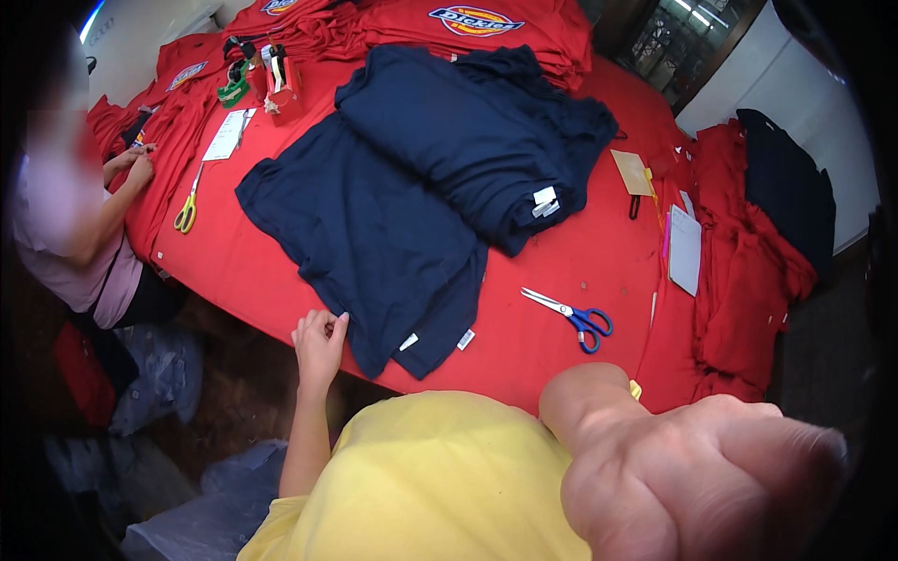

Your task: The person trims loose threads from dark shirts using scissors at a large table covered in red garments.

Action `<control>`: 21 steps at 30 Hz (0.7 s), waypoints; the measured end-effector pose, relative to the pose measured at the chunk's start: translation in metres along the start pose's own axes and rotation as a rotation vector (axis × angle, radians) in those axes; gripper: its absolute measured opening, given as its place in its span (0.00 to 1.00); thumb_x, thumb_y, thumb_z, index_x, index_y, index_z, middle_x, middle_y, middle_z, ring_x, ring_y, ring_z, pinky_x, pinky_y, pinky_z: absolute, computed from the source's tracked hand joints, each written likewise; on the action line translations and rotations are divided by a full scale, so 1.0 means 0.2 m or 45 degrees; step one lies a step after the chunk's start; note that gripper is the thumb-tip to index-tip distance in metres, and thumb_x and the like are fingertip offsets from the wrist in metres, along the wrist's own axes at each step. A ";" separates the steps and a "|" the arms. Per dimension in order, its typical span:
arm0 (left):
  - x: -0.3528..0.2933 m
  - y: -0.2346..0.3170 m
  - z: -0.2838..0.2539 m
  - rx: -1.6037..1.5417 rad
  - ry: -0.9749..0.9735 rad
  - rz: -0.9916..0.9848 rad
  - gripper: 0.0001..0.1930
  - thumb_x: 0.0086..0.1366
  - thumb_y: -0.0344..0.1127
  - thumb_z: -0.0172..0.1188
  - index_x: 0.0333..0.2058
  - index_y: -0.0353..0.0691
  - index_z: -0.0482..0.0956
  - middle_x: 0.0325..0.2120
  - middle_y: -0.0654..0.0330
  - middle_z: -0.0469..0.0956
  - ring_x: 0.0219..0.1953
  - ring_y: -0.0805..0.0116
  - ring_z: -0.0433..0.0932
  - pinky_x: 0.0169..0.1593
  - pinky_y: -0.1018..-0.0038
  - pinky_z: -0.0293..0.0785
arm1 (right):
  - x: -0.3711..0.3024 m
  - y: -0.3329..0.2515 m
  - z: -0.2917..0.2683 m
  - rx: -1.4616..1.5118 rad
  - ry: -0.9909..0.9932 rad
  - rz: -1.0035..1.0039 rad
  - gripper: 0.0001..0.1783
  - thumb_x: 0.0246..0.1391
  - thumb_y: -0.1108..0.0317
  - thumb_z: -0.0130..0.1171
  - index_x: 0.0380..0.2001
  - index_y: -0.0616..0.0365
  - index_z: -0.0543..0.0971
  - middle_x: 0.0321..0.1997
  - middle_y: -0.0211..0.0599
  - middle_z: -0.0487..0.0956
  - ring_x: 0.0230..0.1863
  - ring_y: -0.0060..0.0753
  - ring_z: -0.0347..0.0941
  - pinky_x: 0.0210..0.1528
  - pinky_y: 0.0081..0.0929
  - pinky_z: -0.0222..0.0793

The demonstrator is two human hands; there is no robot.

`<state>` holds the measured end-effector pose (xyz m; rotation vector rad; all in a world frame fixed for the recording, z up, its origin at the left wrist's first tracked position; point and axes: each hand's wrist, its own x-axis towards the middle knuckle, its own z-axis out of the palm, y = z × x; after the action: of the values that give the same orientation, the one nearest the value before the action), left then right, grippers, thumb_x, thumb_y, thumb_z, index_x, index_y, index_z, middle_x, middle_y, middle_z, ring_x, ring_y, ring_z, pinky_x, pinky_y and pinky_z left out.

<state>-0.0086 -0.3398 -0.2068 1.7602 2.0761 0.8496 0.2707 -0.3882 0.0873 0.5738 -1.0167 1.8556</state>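
My left hand [320, 342] is at the table's near edge, beside the left border of a navy blue shirt [374, 252]. Its fingers are loosely bent with the thumb apart, and nothing shows in them. That shirt lies spread out, with small white labels at its near end. A thick folded stack of navy shirts [468, 140] rests over its far part. Close to the camera, my right hand [702, 477] is raised at the lower right, large in view, its fingertips hidden. Beyond it, blue-handled scissors [585, 325] lie on the red-covered table [524, 355].
Red shirts [524, 37] are piled along the far side, and more red cloth [739, 271] lies at right beside a notepad [684, 251]. Yellow-handled scissors [187, 213] and a tape dispenser [281, 89] are at left. A co-worker [79, 215] handles red cloth there. Plastic bags [215, 505] are on the floor.
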 end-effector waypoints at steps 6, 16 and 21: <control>0.00 0.01 -0.01 -0.011 -0.024 -0.005 0.13 0.60 0.41 0.63 0.24 0.38 0.74 0.24 0.60 0.72 0.32 0.60 0.71 0.41 0.65 0.62 | 0.02 0.05 -0.04 -0.078 -0.054 -0.069 0.12 0.57 0.73 0.39 0.24 0.49 0.72 0.29 0.31 0.70 0.27 0.31 0.67 0.30 0.31 0.65; 0.00 0.01 -0.01 -0.051 -0.007 -0.020 0.15 0.57 0.44 0.66 0.25 0.39 0.75 0.24 0.61 0.72 0.32 0.62 0.71 0.41 0.65 0.62 | 0.02 0.08 -0.09 -0.214 -0.140 -0.155 0.09 0.56 0.75 0.44 0.29 0.54 0.75 0.33 0.34 0.73 0.28 0.34 0.71 0.34 0.32 0.68; 0.00 0.02 -0.01 -0.045 0.002 -0.059 0.15 0.56 0.45 0.67 0.29 0.39 0.75 0.23 0.62 0.72 0.32 0.62 0.71 0.41 0.65 0.62 | 0.03 0.10 -0.11 -0.290 -0.159 -0.186 0.09 0.55 0.76 0.46 0.31 0.56 0.77 0.34 0.36 0.75 0.28 0.35 0.72 0.36 0.32 0.70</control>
<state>-0.0058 -0.3396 -0.2027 1.6870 2.0820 0.8695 0.2514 -0.3727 0.0716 0.6154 -1.2169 1.5671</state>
